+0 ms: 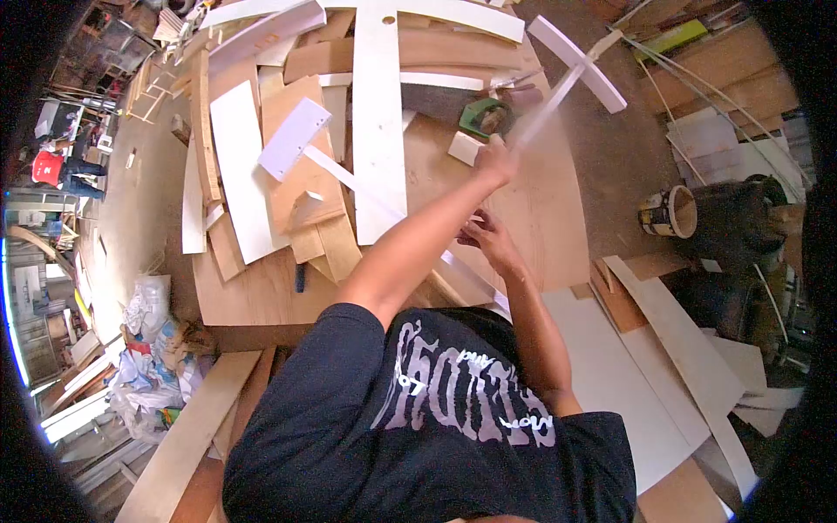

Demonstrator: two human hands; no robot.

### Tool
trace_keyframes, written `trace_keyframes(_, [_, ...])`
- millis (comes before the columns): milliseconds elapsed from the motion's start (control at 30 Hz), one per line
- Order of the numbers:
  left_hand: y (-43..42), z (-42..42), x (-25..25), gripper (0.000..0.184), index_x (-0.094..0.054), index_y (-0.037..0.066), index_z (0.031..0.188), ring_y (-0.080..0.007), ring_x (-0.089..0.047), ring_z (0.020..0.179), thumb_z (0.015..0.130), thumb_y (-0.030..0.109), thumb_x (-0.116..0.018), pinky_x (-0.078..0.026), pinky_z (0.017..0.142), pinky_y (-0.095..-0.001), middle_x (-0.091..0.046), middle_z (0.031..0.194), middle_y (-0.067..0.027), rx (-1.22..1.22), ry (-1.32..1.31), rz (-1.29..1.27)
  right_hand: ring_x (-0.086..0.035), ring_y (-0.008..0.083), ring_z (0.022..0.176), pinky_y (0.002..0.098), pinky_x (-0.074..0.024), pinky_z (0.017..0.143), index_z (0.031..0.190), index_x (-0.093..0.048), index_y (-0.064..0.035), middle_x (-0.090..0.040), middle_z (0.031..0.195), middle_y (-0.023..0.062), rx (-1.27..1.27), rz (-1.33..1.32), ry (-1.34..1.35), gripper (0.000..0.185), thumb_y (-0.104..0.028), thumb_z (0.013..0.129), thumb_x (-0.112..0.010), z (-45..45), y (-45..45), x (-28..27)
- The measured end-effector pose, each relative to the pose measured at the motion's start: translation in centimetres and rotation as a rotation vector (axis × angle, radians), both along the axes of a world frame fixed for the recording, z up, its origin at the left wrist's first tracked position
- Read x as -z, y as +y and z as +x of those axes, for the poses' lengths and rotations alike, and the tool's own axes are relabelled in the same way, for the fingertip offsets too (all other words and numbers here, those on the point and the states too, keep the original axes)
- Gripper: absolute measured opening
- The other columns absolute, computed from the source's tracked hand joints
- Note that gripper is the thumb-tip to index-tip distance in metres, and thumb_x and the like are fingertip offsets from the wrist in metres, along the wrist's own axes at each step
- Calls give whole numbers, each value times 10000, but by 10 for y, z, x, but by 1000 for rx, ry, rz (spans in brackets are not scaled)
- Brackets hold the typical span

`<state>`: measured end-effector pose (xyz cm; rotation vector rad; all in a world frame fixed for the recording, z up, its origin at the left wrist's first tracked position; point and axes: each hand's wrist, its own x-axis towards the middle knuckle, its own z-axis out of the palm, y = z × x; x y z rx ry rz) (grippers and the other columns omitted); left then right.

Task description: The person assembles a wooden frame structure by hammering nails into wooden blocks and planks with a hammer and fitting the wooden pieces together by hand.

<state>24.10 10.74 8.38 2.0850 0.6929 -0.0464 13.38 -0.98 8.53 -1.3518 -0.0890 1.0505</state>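
My left hand (497,163) is closed at the lower end of a long white strip (558,94), which slants up to the right to a curved white crosspiece (577,63). Just below it, my right hand (485,237) has its fingers curled together around something small that I cannot make out. A second pale strip (349,177) runs diagonally behind my left forearm, with a white rectangular piece (296,139) at its upper end. Near my left hand lie a green tool (485,117) and a small white block (465,148).
White and brown boards (377,122) are piled on the plywood table (549,235). To the right are a bucket (670,213) and leaning panels. Plastic bags (153,366) sit at the left. A person in a red top (48,168) is at the far left.
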Motion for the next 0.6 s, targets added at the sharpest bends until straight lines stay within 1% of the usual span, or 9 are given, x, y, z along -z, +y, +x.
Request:
trace_keyframes(67, [3,-6,3,661,-600,-26,1112,-479,-669,1021,951,612,-541,-502,905,-552,-697,1020,-308,-57,-68,-9,-656,224,1045,375,-560,949,1374,-501,25,-613,1237,136,2,42,1,419,-162,1017,-617,0,5,21])
trace_keyframes(133, [8,-8,3,574,-513,22,1159,-480,-673,976,953,555,-572,-503,874,-566,-699,1003,-281,-13,-31,-26,-652,229,1062,376,-556,956,1381,-500,24,-605,1257,137,-4,79,-6,418,-140,1013,-613,1,12,24])
trace_keyframes(200, [10,-7,8,567,-490,27,1188,-481,-674,974,955,537,-575,-502,869,-570,-698,1007,-282,-67,-1,-3,-640,238,1107,379,-545,966,1394,-494,24,-587,1296,137,-8,-1,-25,428,-138,1013,-604,-3,18,25])
trace_keyframes(267, [13,-7,36,552,-440,16,1237,-477,-681,952,949,448,-626,-514,847,-573,-696,1009,-280,-97,-30,15,-634,236,1118,383,-539,970,1400,-493,21,-583,1307,136,6,18,18,430,-148,1018,-596,-9,23,27])
trace_keyframes(300, [17,-14,30,552,-440,16,1237,-477,-681,952,949,448,-626,-514,847,-573,-696,1009,-280,-109,-20,23,-628,233,1130,387,-533,974,1405,-491,18,-579,1319,135,40,30,47,432,-158,1023,-588,-10,25,29])
trace_keyframes(367, [17,-29,5,609,-403,-30,1327,-488,-659,1035,960,414,-600,-522,911,-561,-648,1095,-339,-51,62,13,-628,230,1120,384,-528,975,1407,-494,13,-577,1324,127,39,54,54,428,-162,1026,-578,-12,25,31])
trace_keyframes(500, [15,-44,0,546,-425,-23,1326,-478,-615,1127,962,344,-600,-498,959,-553,-594,1198,-322,60,53,135,-623,221,1106,381,-517,976,1392,-516,-4,-598,1297,91,-15,85,-6,422,-185,1018,-593,-7,26,51])
trace_keyframes(567, [9,-66,-18,453,-510,-13,1191,-445,-608,1149,929,316,-677,-515,923,-527,-607,1218,-271,131,-39,383,-632,217,1077,377,-527,958,1370,-527,0,-612,1262,91,-58,92,-54,425,-205,1007,-612,-4,29,57])
trace_keyframes(600, [8,-79,-23,462,-520,-25,1210,-440,-590,1174,921,297,-682,-505,953,-519,-601,1233,-272,130,-110,347,-636,215,1063,375,-531,949,1359,-533,2,-618,1244,92,-59,95,-72,428,-215,1002,-622,-3,31,59])
